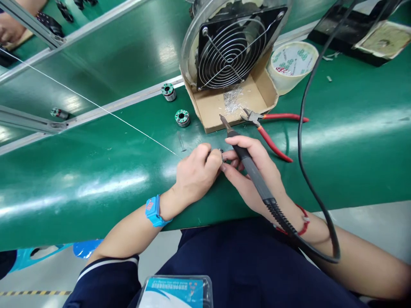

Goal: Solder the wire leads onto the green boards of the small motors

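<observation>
My right hand (257,175) has a soldering iron (252,171) between thumb and palm, its tip pointing up and away toward the cardboard tray. The fingertips of that hand also touch a small metal part (224,159), mostly hidden between both hands. My left hand (198,173) is closed just beside it, knuckles up. A thin pale strand of solder wire (128,123) runs in from the upper left and ends at the left hand's fingers. Beyond my hands stand two small round motor parts with green circuit boards, a nearer one (182,118) and a farther one (168,92).
Red-handled cutters (272,132) lie open at the edge of a cardboard tray (208,122) with metal clippings. Behind are a fan (229,55) and a tape roll (290,64). The iron's black cable (300,141) loops at right. Another person's hand (11,30) shows upper left.
</observation>
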`<state>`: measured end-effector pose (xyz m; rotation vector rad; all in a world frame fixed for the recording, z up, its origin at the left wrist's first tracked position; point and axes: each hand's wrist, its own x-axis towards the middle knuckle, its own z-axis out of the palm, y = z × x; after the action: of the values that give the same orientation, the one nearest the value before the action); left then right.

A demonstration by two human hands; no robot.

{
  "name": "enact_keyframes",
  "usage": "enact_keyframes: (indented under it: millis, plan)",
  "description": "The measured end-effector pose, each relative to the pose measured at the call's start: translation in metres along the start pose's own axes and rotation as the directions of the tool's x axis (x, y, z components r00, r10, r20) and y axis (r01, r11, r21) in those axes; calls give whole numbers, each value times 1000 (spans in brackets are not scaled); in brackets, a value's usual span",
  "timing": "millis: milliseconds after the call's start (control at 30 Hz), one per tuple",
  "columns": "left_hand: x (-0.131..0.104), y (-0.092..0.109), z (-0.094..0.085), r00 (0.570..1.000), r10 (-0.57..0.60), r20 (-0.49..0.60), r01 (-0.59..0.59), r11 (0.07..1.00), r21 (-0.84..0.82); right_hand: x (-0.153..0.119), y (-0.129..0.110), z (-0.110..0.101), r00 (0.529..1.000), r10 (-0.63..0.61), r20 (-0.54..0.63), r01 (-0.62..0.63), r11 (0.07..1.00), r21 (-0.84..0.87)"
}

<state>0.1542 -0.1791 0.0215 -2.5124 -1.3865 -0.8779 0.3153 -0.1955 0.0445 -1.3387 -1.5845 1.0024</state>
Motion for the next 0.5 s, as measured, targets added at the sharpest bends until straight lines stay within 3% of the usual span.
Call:
enact_keyframes:
  millis: [67,167,233,333,433,500]
  plan:
    - [1,2,-1,990,-87,108,94,994,-61,5,7,-1,996,-87,26,89,991,-100]
    - [2,0,-2,916,-234,326,327,906,-267,18,12,-7,961,-227,156,273,870,-412]
    - [2,-4,-2,854,-291,432,484,749,-452,27,10,-13,915,-274,297,402,695,-597]
    - [1,-11,2,783,-337,523,622,435,-651,34,4,-20,837,-292,463,547,480,-686]
    - [2,-15,4,746,-349,567,650,196,-734,33,-1,-26,809,-321,492,587,404,-702]
    - [2,-14,2,745,-338,575,643,137,-753,29,-2,-27,839,-355,413,541,458,-705]
